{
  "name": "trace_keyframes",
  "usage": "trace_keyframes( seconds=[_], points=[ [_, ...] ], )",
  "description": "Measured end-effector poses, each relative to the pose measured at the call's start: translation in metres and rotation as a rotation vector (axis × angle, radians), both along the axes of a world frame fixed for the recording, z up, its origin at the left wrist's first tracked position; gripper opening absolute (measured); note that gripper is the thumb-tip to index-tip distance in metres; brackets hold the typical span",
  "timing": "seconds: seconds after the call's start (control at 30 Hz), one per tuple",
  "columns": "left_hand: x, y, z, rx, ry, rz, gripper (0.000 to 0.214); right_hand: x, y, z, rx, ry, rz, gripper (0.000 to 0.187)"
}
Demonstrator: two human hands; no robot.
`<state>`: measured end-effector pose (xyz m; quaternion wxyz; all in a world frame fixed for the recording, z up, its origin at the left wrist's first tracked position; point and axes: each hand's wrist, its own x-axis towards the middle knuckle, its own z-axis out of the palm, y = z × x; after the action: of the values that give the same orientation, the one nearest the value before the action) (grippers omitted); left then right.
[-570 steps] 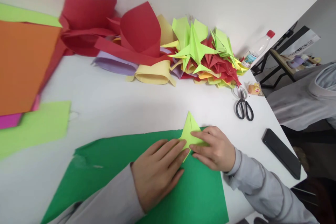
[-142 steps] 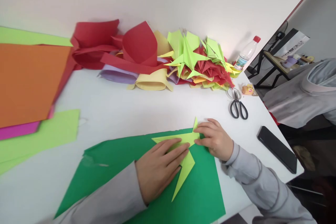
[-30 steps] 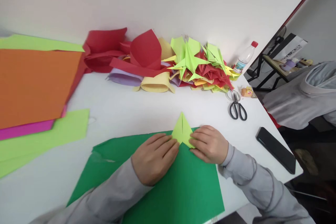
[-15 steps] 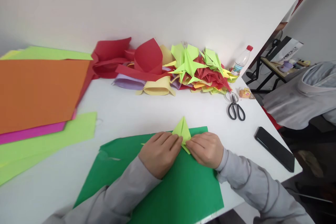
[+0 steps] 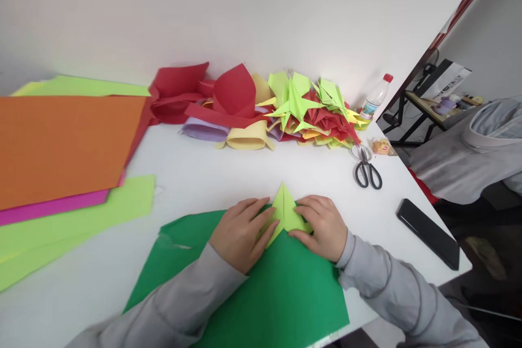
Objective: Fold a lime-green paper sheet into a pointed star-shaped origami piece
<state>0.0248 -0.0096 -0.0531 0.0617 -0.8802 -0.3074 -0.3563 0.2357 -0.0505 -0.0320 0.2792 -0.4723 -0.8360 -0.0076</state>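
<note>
A folded light-green paper (image 5: pixel 284 209) lies over the far edge of a green sheet (image 5: pixel 277 288), its pointed tip facing away from me and a crease running down its middle. From the left, my left hand (image 5: pixel 243 232) grips its left flap, fingers slightly apart and partly covering it. On the other side, my right hand (image 5: pixel 322 225) holds the right flap between thumb and fingers. Parts of both flaps are hidden under my fingers.
Large orange sheets (image 5: pixel 65 147) and light-green sheets (image 5: pixel 81 228) lie at left. Folded red paper (image 5: pixel 234 89) and light-green paper stars (image 5: pixel 296 100) line the wall. Scissors (image 5: pixel 367 171), a phone (image 5: pixel 428 232) and a bottle (image 5: pixel 375 99) stand or lie at right. A person's grey garment (image 5: pixel 473 152) shows beyond.
Both hands have spread a little and shifted their grip outward on the light-green paper. More of its front and middle crease shows. The view has shifted slightly.
</note>
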Motion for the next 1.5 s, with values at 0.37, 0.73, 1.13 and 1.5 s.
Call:
trace_keyframes(
  seconds=[0.37, 0.73, 1.13, 1.5],
  points=[
    [-0.007, -0.003, 0.003, -0.341, -0.244, -0.093, 0.041, 0.004, 0.001, -0.001, 0.000, 0.002, -0.018, 0.043],
    [-0.014, -0.010, 0.016, -0.275, 0.021, -0.353, 0.037, 0.013, 0.000, 0.005, 0.071, -0.061, 0.301, 0.023],
    [-0.012, -0.014, 0.013, -0.237, 0.098, -0.368, 0.029, 0.010, -0.001, 0.007, 0.030, -0.162, 0.305, 0.024],
    [-0.030, -0.002, 0.019, -0.280, 0.064, -0.369, 0.029, 0.032, 0.006, 0.015, -0.048, -0.155, 0.313, 0.016]
  ],
)
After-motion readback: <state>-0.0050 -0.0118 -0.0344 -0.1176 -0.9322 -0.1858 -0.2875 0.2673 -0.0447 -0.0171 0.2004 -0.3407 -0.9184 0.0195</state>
